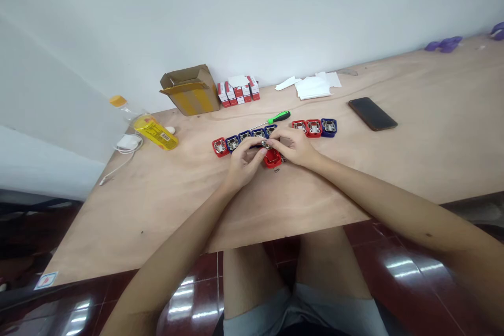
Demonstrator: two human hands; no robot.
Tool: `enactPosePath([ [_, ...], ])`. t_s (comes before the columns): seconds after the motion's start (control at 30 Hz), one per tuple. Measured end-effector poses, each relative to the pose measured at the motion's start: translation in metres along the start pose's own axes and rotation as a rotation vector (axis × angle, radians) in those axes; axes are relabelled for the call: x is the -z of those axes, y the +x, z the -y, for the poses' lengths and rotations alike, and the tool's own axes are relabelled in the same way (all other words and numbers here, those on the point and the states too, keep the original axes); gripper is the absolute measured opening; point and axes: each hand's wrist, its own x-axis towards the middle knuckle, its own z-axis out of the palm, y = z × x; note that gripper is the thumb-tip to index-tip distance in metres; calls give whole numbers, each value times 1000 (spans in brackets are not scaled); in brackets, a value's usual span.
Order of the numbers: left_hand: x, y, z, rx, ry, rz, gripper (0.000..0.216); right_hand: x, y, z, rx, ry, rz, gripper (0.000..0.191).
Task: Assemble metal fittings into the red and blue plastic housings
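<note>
A small silvery metal part [266,144] is pinched between the fingertips of both hands. My left hand [244,161] has its thumb and fingers closed on the part's left side. From the right, my right hand [293,146] grips the same part with thumb and forefinger. Just below the fingertips, a red plastic case [272,158] lies on the table. A small metal piece [276,170] lies in front of it. Behind the hands runs a row of blue cases [232,143] with metal fittings inside, partly hidden by my fingers. A similar red case [219,147] ends the row at the left.
A green-handled screwdriver [279,117] lies behind the row. Two red cases and a blue case [329,127] stand to the right, near a phone [372,113]. Farther back are a cardboard box [192,95], small red-white boxes [238,93] and papers [315,86]. A bottle [153,131] lies left.
</note>
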Motion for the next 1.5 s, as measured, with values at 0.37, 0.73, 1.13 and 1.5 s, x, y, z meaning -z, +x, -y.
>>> enactPosePath([
  [0.37, 0, 0, -2, -103, 127, -161, 15, -4, 1, 10, 28, 41, 2, 26],
  [0.73, 3, -2, -4, -51, 153, -96, 30, -6, -3, 12, 90, -76, -44, 15],
  [1.13, 4, 0, -2, -59, 160, -130, 32, -5, 0, 11, 108, 64, -69, 17],
  [1.5, 3, 0, -1, -50, 167, -161, 30, -7, -3, 1, 72, 178, -25, 35],
])
